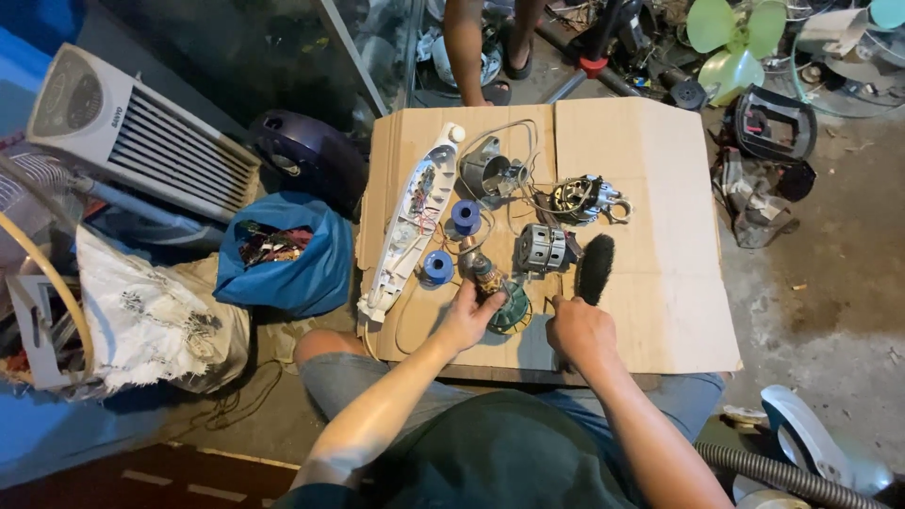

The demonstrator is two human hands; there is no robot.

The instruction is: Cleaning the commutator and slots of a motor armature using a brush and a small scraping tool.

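Note:
My left hand grips a small motor rotor with copper windings, held over a round green part on the cardboard sheet. My right hand is closed on the handle of a black brush, whose bristles point away from me. Just beyond lie a grey motor housing, another motor with wires and a metal casing. Two blue spools sit beside a long white plastic cover.
A blue bag of parts and a white heater grille lie at the left. Another person's legs stand beyond the cardboard. Green fan blades and a black fan body are at the upper right, a grey hose at the lower right.

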